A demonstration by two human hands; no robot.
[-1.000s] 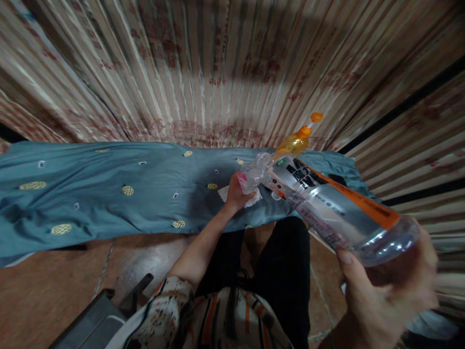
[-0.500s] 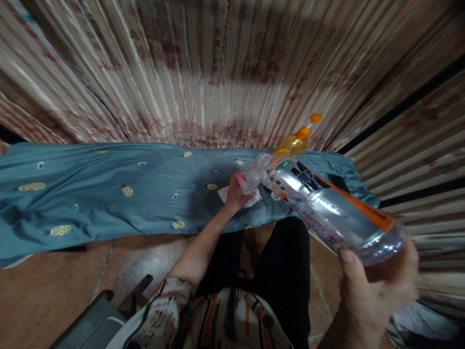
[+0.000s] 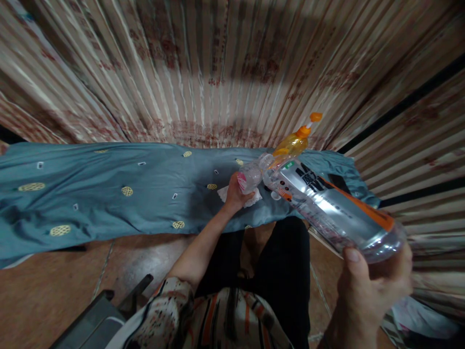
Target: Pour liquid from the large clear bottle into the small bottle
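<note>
My right hand is closed around the base of a large clear plastic bottle with a silver, black and orange label. It is tilted, its neck pointing left and away from me. My left hand grips a small clear plastic bottle with a pink mark, leaning to the right. The two bottle mouths are together or nearly so; I cannot tell whether liquid passes between them. Under my left hand lies a white lace-edged cloth or paper. A small clear round cap is on the covered surface below the large bottle's neck.
An orange-yellow pump bottle stands behind the bottle necks. A dark flat object lies at the right end of the blue-green patterned cloth. Pleated curtains hang behind and at right. A grey stool or chair is at lower left.
The large bottle's base and my right hand have shifted slightly left, and the bottle has turned a little. My left hand and the small bottle have hardly moved.
</note>
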